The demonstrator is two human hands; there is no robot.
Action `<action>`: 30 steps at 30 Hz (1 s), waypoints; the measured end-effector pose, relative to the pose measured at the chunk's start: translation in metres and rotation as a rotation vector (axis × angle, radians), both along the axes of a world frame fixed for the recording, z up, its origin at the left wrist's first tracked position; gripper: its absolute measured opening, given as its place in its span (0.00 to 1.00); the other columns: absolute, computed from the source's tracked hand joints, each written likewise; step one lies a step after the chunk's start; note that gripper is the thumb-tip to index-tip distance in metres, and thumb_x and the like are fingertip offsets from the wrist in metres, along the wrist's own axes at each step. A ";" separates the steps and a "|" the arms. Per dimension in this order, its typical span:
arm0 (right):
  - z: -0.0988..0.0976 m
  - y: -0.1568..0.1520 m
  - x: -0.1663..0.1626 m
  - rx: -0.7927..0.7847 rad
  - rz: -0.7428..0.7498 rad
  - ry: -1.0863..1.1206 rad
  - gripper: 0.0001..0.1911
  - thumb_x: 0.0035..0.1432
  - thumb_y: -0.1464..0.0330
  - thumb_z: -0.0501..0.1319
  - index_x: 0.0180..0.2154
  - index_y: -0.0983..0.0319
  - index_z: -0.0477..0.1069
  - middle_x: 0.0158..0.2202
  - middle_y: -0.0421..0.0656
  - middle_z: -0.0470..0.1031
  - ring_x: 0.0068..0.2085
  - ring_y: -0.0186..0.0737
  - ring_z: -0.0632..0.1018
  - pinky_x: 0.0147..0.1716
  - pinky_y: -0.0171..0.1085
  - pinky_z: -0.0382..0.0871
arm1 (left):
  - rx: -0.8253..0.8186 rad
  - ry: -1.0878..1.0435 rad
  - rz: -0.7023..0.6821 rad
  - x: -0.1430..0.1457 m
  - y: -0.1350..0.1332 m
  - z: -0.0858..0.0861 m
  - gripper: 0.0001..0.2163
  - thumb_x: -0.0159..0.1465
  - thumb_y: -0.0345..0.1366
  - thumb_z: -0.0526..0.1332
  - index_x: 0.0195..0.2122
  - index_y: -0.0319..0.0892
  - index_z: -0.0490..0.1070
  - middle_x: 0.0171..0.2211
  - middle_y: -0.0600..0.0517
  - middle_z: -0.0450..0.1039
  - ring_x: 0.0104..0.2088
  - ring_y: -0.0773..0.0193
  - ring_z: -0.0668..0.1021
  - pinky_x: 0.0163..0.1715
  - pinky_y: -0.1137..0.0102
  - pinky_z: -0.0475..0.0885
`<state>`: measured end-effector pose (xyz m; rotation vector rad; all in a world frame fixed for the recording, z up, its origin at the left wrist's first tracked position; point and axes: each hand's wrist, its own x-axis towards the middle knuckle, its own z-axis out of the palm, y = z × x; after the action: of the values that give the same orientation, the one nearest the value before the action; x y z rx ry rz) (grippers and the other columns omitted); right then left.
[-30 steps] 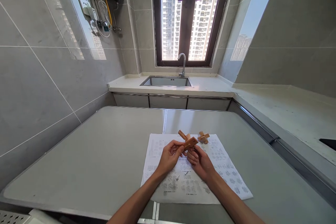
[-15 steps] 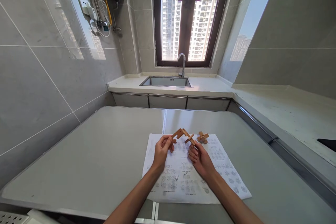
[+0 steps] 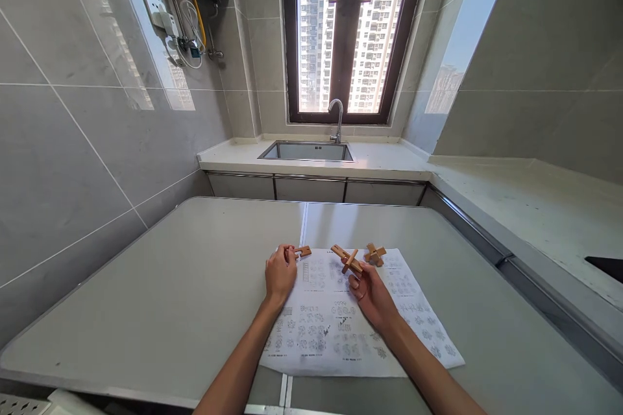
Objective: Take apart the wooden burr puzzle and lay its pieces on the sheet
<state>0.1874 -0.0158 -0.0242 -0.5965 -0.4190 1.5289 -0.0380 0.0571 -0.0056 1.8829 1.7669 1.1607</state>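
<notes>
Two hands work above a printed white instruction sheet [image 3: 341, 331]: left hand [image 3: 280, 272] pinches one small wooden puzzle bar [image 3: 304, 251]; right hand [image 3: 372, 288] grips crossed wooden puzzle bars [image 3: 346, 257].

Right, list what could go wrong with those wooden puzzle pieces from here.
The right hand pinches the crossed wooden pieces only at the fingertips above the instruction sheet; they could slip apart or drop.

The left hand sets a single wooden piece near the sheet's far corner; a nudge might send it onto the bare table.
</notes>
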 end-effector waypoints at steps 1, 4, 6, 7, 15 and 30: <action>-0.001 0.000 0.000 0.002 0.008 0.006 0.10 0.58 0.64 0.70 0.36 0.59 0.71 0.33 0.37 0.77 0.22 0.28 0.68 0.16 0.28 0.63 | 0.005 0.033 0.014 -0.002 0.001 0.000 0.11 0.72 0.37 0.51 0.42 0.45 0.73 0.40 0.47 0.82 0.43 0.52 0.81 0.48 0.60 0.68; -0.003 0.001 0.000 0.004 0.009 0.015 0.10 0.58 0.64 0.70 0.34 0.59 0.70 0.28 0.35 0.72 0.22 0.28 0.66 0.16 0.28 0.62 | 0.019 0.121 0.055 -0.009 0.002 0.002 0.11 0.72 0.36 0.51 0.43 0.44 0.73 0.41 0.46 0.82 0.45 0.50 0.79 0.52 0.56 0.64; -0.004 0.002 0.000 0.003 0.008 0.011 0.12 0.58 0.64 0.70 0.32 0.59 0.69 0.26 0.33 0.68 0.22 0.28 0.66 0.16 0.27 0.61 | 0.024 0.162 0.070 -0.014 0.003 0.003 0.11 0.71 0.37 0.52 0.43 0.44 0.74 0.39 0.45 0.82 0.45 0.49 0.79 0.52 0.55 0.63; -0.004 0.002 0.000 0.003 0.009 0.008 0.12 0.57 0.64 0.71 0.32 0.59 0.68 0.25 0.33 0.68 0.22 0.28 0.65 0.16 0.27 0.60 | 0.026 0.181 0.073 -0.016 0.004 0.003 0.11 0.71 0.38 0.52 0.42 0.44 0.74 0.38 0.46 0.82 0.44 0.49 0.79 0.52 0.55 0.63; -0.004 0.000 -0.004 0.018 0.029 -0.035 0.12 0.58 0.62 0.71 0.35 0.60 0.71 0.33 0.38 0.77 0.22 0.29 0.65 0.18 0.31 0.62 | -0.001 0.471 0.099 -0.025 0.005 0.000 0.12 0.71 0.40 0.53 0.39 0.43 0.75 0.33 0.47 0.81 0.40 0.50 0.79 0.47 0.58 0.64; 0.000 -0.003 -0.004 0.050 0.145 -0.008 0.19 0.61 0.59 0.69 0.50 0.61 0.75 0.34 0.42 0.78 0.22 0.29 0.64 0.17 0.29 0.59 | 0.112 0.325 -0.024 -0.019 -0.002 0.009 0.11 0.70 0.36 0.54 0.43 0.41 0.74 0.44 0.42 0.75 0.45 0.51 0.76 0.46 0.60 0.70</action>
<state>0.1839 -0.0190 -0.0240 -0.5423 -0.5144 1.6494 -0.0566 0.0555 0.0036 2.2594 1.8666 1.0085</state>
